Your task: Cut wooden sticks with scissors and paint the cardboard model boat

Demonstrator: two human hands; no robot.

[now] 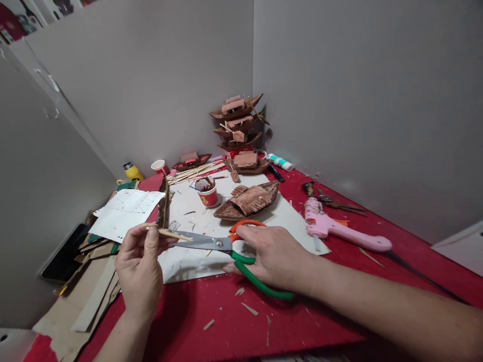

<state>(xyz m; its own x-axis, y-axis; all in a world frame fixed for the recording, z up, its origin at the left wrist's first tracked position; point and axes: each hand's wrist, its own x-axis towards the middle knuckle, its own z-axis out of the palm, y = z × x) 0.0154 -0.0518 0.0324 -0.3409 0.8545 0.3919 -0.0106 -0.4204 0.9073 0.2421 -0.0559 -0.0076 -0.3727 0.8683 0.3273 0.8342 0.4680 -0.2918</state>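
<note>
My left hand (141, 261) pinches a thin, pale wooden stick (169, 233) between thumb and fingers, its free end pointing right. In my right hand (269, 254) is a pair of scissors (217, 244) with one orange and one green handle. The blades point left and lie along the stick, close to my left fingers; whether they touch it I cannot tell. Just beyond the scissors a brown model boat (249, 201) with a curved roof rests on white paper (181, 269). Behind it stands a paper cup (207, 191) smeared inside with brown paint.
Several finished model boats (236, 120) are stacked in the corner. A pink glue gun (347, 234) lies on the right of the red table (226, 327), its cord trailing away. Cardboard pieces (86, 296) and a drawn sheet (128, 206) cover the left. Loose sticks (194, 172) lie at the back.
</note>
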